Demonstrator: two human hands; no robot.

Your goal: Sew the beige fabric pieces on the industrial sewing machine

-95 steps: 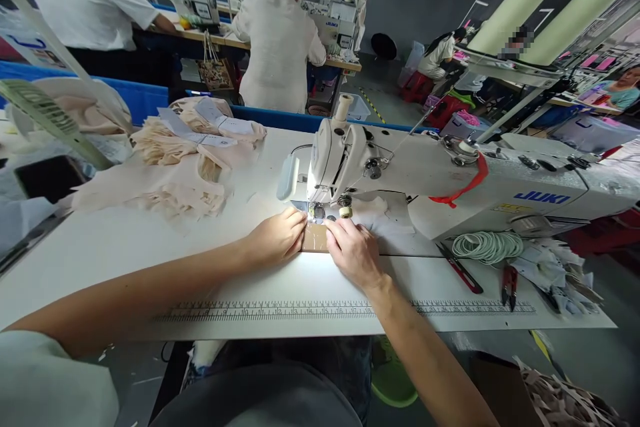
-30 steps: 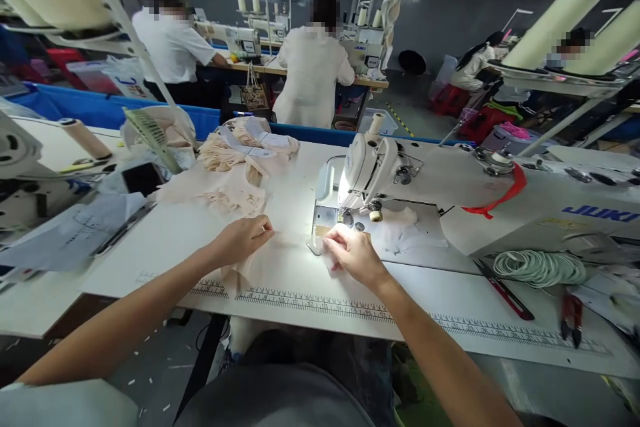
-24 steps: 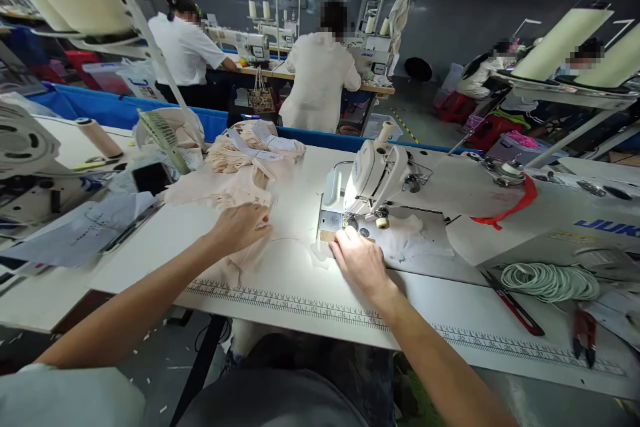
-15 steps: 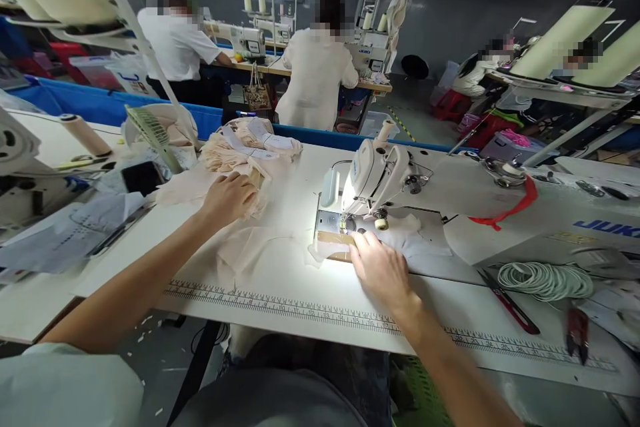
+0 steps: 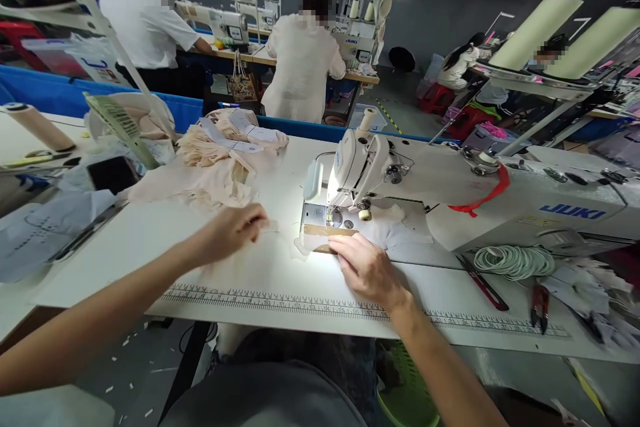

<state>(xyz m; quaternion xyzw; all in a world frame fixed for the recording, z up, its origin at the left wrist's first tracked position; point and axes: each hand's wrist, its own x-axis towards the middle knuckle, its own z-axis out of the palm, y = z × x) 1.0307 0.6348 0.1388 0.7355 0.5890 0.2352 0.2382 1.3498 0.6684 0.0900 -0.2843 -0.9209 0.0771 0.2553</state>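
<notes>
My left hand [image 5: 233,232] hovers over the tabletop left of the sewing machine [image 5: 363,167], its fingers curled in a pinch. A thin, sheer beige fabric piece [image 5: 270,227] shows at the fingertips, blurred by motion. My right hand [image 5: 365,267] rests in front of the needle area, thumb and fingers closed on a pale sheer fabric piece [image 5: 301,245]. That piece lies across a brown strip [image 5: 320,230] on the machine bed, partly hidden by my fingers. Behind my left hand sits a heap of gathered beige fabric pieces [image 5: 205,147] with paper slips on top.
A printed ruler [image 5: 300,305] runs along the front table edge. At right lie a coil of pale green cord [image 5: 513,261], a dark red cutting tool [image 5: 485,287] and thread snips [image 5: 540,307]. A phone [image 5: 113,175] and small green fan [image 5: 123,127] are at left. Co-workers sit beyond.
My left hand has left the fabric heap and come toward me and the machine, its fingers now curled at a sheer piece. My right hand stays by the needle. The view has shifted slightly right.
</notes>
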